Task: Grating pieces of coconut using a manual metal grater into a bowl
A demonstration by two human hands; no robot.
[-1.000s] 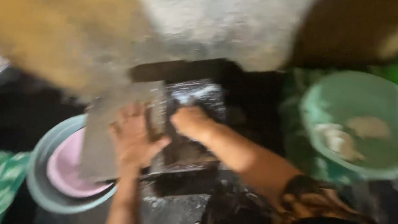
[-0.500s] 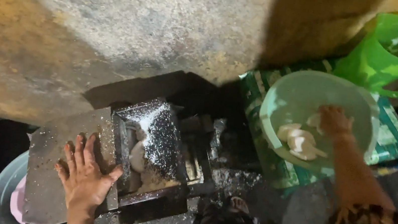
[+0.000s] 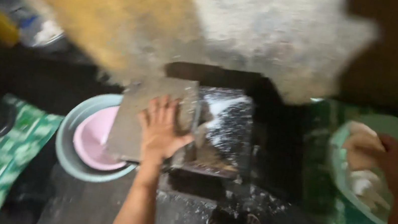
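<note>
Two hands appear in a blurred head view looking down. Left hand (image 3: 161, 130) lies flat, palm down and fingers spread, on a grey slab (image 3: 150, 116) beside a dark boxed grater (image 3: 222, 130) whose sloped face is dusted with white shreds; it presses the slab rather than gripping it, with the thumb pointing toward the grater. Right hand (image 3: 381, 154) is well apart on the far right, inside a pale green bowl (image 3: 338, 169), with fingers curled around a pale lump (image 3: 359, 144); how firmly it closes cannot be told through the blur. More whitish pieces (image 3: 364, 185) lie in the same bowl just below that hand. Under the slab's left edge sits a grey-blue basin (image 3: 65, 146) holding a pink bowl (image 3: 92, 139). A green patterned cloth (image 3: 1, 153) lies further left. A rough yellow and grey wall (image 3: 170, 17) fills the top.
</note>
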